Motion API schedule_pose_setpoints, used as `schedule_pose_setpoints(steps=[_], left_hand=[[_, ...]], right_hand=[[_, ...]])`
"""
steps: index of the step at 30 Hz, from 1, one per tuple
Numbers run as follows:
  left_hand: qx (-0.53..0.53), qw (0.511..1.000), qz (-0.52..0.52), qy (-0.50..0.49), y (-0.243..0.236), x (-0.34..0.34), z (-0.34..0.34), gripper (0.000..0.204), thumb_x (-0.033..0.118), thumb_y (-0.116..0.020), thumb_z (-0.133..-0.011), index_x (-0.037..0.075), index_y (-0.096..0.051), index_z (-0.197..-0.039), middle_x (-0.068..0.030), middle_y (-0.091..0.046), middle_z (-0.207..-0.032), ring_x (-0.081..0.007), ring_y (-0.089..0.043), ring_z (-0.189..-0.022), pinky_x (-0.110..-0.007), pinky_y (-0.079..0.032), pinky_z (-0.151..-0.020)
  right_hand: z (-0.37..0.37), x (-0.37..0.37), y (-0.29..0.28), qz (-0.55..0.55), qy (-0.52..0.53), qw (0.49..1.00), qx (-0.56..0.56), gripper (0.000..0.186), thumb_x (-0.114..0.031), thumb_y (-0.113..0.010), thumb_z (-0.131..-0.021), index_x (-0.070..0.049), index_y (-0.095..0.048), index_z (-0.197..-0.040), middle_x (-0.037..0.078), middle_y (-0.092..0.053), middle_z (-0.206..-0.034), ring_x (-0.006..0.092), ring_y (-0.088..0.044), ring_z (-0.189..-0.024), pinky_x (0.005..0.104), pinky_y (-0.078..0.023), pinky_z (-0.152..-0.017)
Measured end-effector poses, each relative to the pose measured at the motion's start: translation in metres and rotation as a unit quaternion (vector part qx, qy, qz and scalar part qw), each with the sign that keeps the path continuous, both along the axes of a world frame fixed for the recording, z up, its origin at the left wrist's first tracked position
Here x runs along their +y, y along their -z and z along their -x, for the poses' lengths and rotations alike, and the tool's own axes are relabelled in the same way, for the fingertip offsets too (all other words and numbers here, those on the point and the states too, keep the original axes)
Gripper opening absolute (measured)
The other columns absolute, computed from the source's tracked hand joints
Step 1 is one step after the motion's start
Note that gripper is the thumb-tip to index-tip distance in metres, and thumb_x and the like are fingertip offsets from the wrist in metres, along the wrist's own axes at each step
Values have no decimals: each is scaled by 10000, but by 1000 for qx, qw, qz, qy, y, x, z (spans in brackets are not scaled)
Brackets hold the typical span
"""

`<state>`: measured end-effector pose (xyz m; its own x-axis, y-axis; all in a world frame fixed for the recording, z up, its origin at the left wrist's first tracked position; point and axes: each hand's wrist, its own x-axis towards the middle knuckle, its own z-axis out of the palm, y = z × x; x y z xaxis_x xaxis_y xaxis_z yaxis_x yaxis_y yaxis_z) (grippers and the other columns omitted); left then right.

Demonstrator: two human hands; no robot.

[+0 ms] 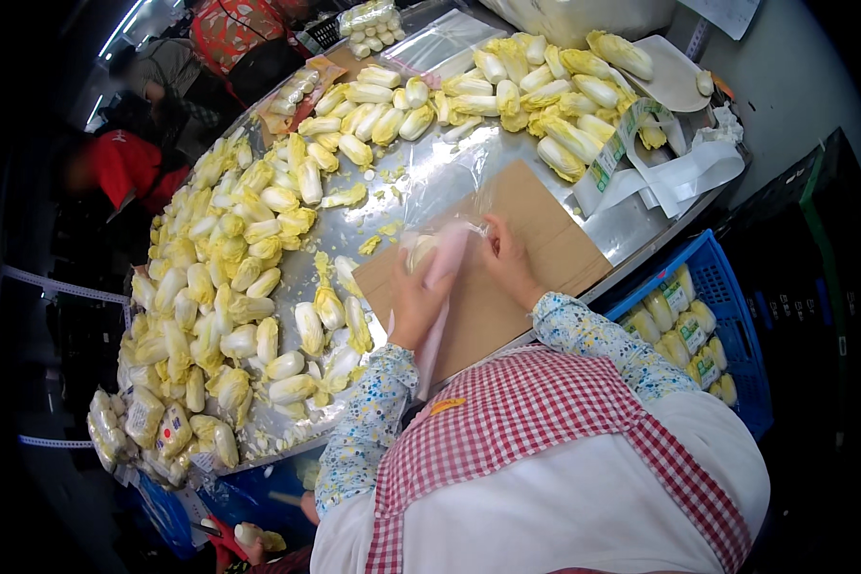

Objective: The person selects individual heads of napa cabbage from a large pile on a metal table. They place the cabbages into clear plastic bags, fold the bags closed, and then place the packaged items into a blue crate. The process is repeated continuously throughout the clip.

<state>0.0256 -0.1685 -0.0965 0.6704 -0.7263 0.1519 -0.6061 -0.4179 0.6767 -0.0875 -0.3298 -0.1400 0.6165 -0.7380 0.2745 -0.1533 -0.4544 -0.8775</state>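
My left hand [413, 304] and my right hand [507, 260] both grip a clear plastic bag [442, 260] with a small pale yellow cabbage [420, 251] inside it. The bag lies on a brown cardboard sheet [531, 239] on the metal table [430, 182]. My left hand holds the bag's near left side, my right hand its right edge. Loose small cabbages [308, 325] lie just left of my left hand.
Heaps of small cabbages [220, 268] cover the table's left side and back [536, 86]. A blue crate [727, 325] with bagged cabbages stands at the right. Bagged cabbages [143, 421] lie at the near left corner. Other people [124, 163] work at the far left.
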Motion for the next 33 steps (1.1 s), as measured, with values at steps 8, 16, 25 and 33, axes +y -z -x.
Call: schedule_pose_setpoints(steps=[8, 16, 25, 33], left_hand=[[391, 891, 229, -20, -47, -23, -5, 456, 241, -655, -892, -3, -583, -1270, -179, -575, -1183, -297, -605, -1035, -353, -503, -879], [649, 577, 480, -121, -104, -20, 11, 197, 130, -609, -891, 29, -664, -1051, -72, -611, -960, -229, -595, -848, -361, -480, -774], [642, 565, 510, -95, -105, -15, -2, 213, 130, -584, -907, 40, -653, -1087, -65, -609, -975, -216, -587, -869, -354, -476, -795], [648, 553, 516, -87, -106, -5, 0, 228, 130, -562, -921, 49, -643, -1118, -59, -607, -988, -206, -579, -887, -348, -472, -814]], right_hand=[[-27, 8, -70, 210, -85, 974, -22, 556, -85, -636, -864, -47, -441, -1383, 186, -611, -956, 365, -609, -830, 426, -506, -730], [-49, -10, -111, 266, -8, 962, -61, 589, -121, -676, -806, -38, -478, -1354, 193, -578, -1091, 337, -574, -914, 447, -472, -810], [-69, 8, -106, 261, -244, 933, 43, 213, -125, -595, -867, -40, -592, -1063, 166, -642, -953, 364, -624, -906, 441, -501, -795], [-71, 28, -116, 371, -313, 874, 0, 231, -129, -549, -920, -84, -588, -1142, 172, -666, -920, 319, -661, -815, 410, -518, -656]])
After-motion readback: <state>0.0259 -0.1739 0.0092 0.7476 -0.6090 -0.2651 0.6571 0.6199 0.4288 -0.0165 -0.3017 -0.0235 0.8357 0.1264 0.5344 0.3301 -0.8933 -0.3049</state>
